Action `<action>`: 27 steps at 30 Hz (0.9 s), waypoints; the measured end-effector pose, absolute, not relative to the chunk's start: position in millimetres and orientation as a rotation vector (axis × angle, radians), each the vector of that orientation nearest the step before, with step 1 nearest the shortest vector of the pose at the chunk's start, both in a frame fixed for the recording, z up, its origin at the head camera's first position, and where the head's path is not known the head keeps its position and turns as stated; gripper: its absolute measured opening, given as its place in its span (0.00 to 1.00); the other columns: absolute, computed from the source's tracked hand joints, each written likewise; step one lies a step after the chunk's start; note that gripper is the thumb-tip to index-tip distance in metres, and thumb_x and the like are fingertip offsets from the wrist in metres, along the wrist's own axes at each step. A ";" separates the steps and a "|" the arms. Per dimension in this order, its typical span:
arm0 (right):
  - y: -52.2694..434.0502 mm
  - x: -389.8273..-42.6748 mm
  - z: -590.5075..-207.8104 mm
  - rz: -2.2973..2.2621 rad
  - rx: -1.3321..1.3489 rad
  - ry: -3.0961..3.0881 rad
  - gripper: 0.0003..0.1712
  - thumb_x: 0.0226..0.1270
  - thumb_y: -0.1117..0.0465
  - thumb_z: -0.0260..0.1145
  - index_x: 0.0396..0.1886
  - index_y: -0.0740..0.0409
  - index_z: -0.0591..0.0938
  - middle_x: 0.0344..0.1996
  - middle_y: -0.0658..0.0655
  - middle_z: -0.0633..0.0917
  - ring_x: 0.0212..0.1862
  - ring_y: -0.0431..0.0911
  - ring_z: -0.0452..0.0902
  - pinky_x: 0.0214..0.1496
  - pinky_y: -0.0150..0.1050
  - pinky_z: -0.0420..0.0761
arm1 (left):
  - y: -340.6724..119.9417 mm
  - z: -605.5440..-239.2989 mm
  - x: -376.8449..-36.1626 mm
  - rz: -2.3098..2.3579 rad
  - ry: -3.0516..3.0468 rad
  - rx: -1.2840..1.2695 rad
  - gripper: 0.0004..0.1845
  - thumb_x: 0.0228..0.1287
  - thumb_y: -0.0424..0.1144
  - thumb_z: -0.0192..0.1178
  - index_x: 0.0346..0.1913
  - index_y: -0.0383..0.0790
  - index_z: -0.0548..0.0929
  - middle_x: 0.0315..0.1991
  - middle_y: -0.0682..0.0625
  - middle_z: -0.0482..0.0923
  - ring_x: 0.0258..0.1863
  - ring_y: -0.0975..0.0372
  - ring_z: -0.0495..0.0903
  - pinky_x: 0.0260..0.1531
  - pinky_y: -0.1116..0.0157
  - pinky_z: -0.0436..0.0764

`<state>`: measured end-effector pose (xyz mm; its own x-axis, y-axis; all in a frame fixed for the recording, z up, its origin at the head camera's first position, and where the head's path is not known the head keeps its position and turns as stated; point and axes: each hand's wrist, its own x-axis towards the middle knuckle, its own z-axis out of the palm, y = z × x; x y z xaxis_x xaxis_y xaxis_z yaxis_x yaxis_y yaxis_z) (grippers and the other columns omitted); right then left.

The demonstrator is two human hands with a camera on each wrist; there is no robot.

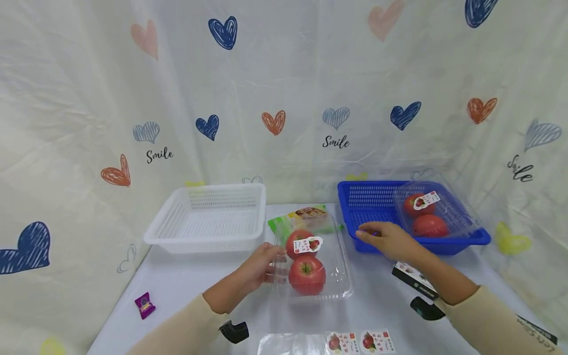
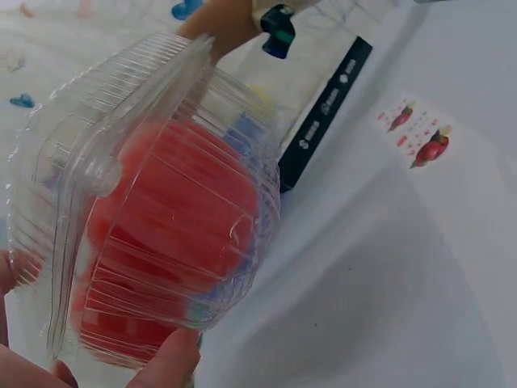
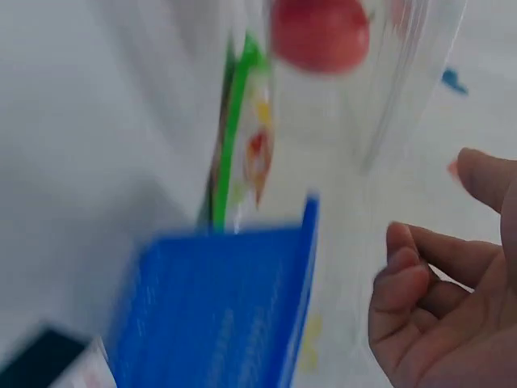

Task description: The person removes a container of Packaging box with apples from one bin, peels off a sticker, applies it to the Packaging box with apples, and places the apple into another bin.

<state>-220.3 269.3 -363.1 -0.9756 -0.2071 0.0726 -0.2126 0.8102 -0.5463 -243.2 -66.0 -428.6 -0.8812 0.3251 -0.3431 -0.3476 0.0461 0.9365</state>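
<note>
the backdrop curtain (image 1: pixel 284 74) is cream, scattered with navy, orange, pink and grey scribbled hearts and the black word "smile". one basket (image 1: pixel 208 219) is white and the other basket (image 1: pixel 377 207) bright blue, both on a white tablecloth (image 1: pixel 186 281). red apples (image 1: pixel 306 273) sit in a clear clamshell (image 1: pixel 339 276) with a white-and-red sticker, beside a green packet (image 1: pixel 301 219) and a purple sweet (image 1: pixel 145 304); the sleeves (image 1: pixel 488 320) are beige.
</note>
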 end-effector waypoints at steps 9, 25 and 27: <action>364.6 -255.6 -330.8 0.460 0.133 -2.845 0.40 0.59 0.35 0.51 0.49 0.69 0.75 0.45 0.70 0.74 0.44 0.63 0.69 0.40 0.59 0.69 | -57.4 -397.2 -273.7 1.933 1.813 0.009 0.29 0.51 0.51 0.58 0.52 0.42 0.59 0.50 0.37 0.70 0.34 0.50 0.81 0.32 0.56 0.79; 472.6 -265.1 -329.3 0.585 -0.531 -3.098 0.63 0.52 0.25 0.42 0.48 0.92 0.58 0.39 0.83 0.66 0.39 0.71 0.65 0.36 0.59 0.71 | -28.9 -355.5 -345.5 1.984 1.824 0.028 0.30 0.50 0.52 0.59 0.52 0.44 0.59 0.52 0.39 0.68 0.35 0.53 0.79 0.34 0.58 0.79; 475.1 -265.8 -331.0 0.579 -0.545 -3.092 0.63 0.52 0.25 0.43 0.47 0.91 0.60 0.37 0.82 0.68 0.37 0.69 0.67 0.33 0.57 0.71 | -25.8 -354.2 -352.0 1.997 1.800 0.017 0.31 0.49 0.51 0.59 0.52 0.44 0.59 0.50 0.40 0.69 0.35 0.53 0.79 0.34 0.58 0.78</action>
